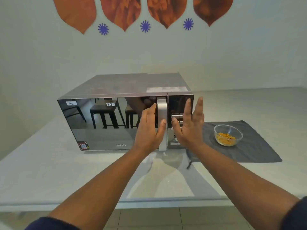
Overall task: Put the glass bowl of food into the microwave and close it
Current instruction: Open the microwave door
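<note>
Task at its outset: the microwave [116, 120] stands on the table [49, 171] with its mirrored door shut, and the glass bowl of food [228, 135] rests on a dark cloth [252, 146] at the oven's 3 o'clock, untouched. Left hand [150, 130] and right hand [189, 127], both spread and empty, flank the vertical door handle [162, 123], the left thumb apparently touching it. Opening the door, loading the bowl and closing all remain.

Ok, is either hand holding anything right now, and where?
Nothing is held. The left hand is open by the microwave handle, not wrapped around it; the right hand is open, empty. The bowl sits untouched on the cloth.
</note>
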